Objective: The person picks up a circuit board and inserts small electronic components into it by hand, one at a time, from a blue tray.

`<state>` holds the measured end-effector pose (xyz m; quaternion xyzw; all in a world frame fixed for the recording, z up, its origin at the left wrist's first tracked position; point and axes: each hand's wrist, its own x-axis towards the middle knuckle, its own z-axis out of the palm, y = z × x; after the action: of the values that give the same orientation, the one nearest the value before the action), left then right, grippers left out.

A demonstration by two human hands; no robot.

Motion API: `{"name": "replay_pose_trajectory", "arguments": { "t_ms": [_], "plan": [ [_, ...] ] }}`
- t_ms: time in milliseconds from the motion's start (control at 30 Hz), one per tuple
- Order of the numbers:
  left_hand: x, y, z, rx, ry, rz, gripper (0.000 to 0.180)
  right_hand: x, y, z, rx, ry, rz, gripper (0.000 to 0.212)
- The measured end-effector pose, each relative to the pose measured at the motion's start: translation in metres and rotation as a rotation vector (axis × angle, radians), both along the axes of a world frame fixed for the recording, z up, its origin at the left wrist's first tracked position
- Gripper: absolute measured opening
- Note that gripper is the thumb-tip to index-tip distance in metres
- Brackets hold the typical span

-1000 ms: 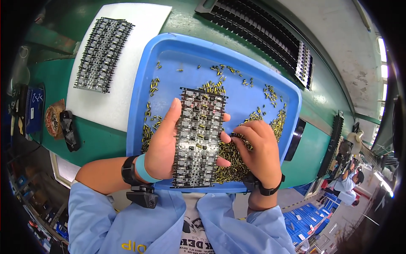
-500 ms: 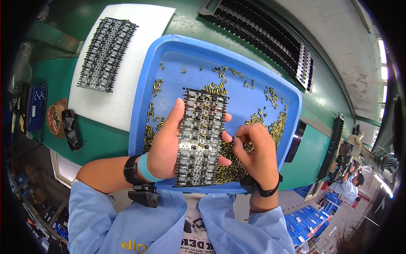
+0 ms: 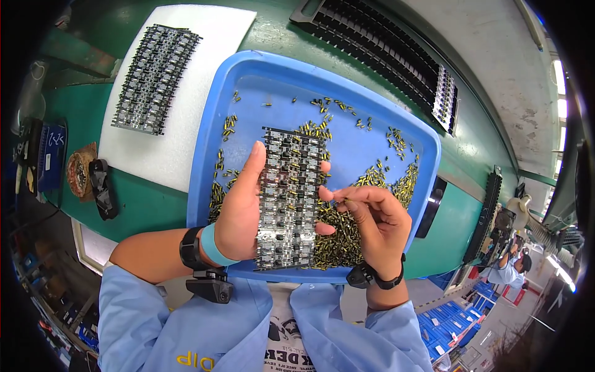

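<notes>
My left hand point(image 3: 238, 214) grips a circuit board panel point(image 3: 288, 204), with its thumb along the left edge and fingertips showing past the right edge. Rows of black and silver parts cover the panel, and a few small yellow-and-black cylinders stand among its middle columns. The panel is held over a blue plastic tray point(image 3: 206, 124). My right hand point(image 3: 381, 226) is closed in a pinch just right of the panel, near the left fingertips. Whatever lies between its thumb and forefinger is too small to make out. Many loose yellow-and-black cylindrical components point(image 3: 341, 239) lie in the tray.
On a white foam sheet point(image 3: 217, 37) at the far left lies another board panel point(image 3: 155, 80). A long black slotted rack point(image 3: 372, 56) stands beyond the tray. Left on the green table point(image 3: 142, 208) are a round brown item point(image 3: 80, 173) and a black object point(image 3: 103, 189). Another person point(image 3: 513, 273) is at far right.
My right hand has moved a little up, its pinching fingertips now closer to the panel and the left fingertips. The panel has shifted slightly left in my left hand.
</notes>
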<state>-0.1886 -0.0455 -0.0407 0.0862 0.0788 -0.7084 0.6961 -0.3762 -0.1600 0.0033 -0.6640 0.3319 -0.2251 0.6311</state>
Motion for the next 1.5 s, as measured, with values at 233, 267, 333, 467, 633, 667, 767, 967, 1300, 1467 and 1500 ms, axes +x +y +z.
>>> {"name": "replay_pose_trajectory", "arguments": {
  "t_ms": [233, 267, 333, 467, 633, 667, 767, 967, 1300, 1467, 1500],
  "plan": [
    [-0.003, 0.001, 0.001, 0.041, 0.023, 0.011, 0.077, 0.008, 0.007, -0.005, -0.353, -0.053, 0.133, 0.012],
    [-0.004, -0.001, 0.004, 0.064, -0.02, -0.005, 0.075, 0.011, 0.01, -0.004, -0.347, -0.052, 0.137, 0.012],
    [-0.004, -0.003, 0.009, 0.109, -0.105, -0.038, 0.072, 0.015, 0.016, -0.003, -0.37, 0.015, 0.195, 0.014],
    [-0.005, 0.001, -0.001, 0.083, -0.1, 0.022, 0.069, 0.019, 0.018, -0.009, -0.446, 0.035, 0.247, 0.016],
    [-0.007, 0.001, 0.001, 0.153, -0.181, -0.013, 0.069, 0.02, 0.019, -0.006, -0.507, 0.061, 0.28, 0.018],
    [-0.007, 0.002, 0.001, 0.158, -0.204, -0.007, 0.068, 0.021, 0.02, -0.006, -0.504, 0.059, 0.283, 0.018],
    [-0.008, 0.002, 0.002, 0.167, -0.248, 0.006, 0.068, 0.021, 0.022, -0.005, -0.503, 0.102, 0.271, 0.017],
    [-0.008, 0.002, 0.0, 0.153, -0.242, -0.007, 0.069, 0.02, 0.021, -0.008, -0.515, 0.082, 0.275, 0.018],
    [-0.008, 0.001, -0.001, 0.135, -0.22, -0.003, 0.069, 0.018, 0.021, -0.008, -0.548, 0.111, 0.264, 0.02],
    [-0.007, 0.002, 0.001, 0.151, -0.249, -0.017, 0.068, 0.019, 0.023, -0.004, -0.584, 0.12, 0.267, 0.026],
    [-0.007, 0.003, 0.002, 0.154, -0.251, -0.024, 0.068, 0.02, 0.023, 0.0, -0.682, 0.15, 0.301, 0.029]
  ]
}}
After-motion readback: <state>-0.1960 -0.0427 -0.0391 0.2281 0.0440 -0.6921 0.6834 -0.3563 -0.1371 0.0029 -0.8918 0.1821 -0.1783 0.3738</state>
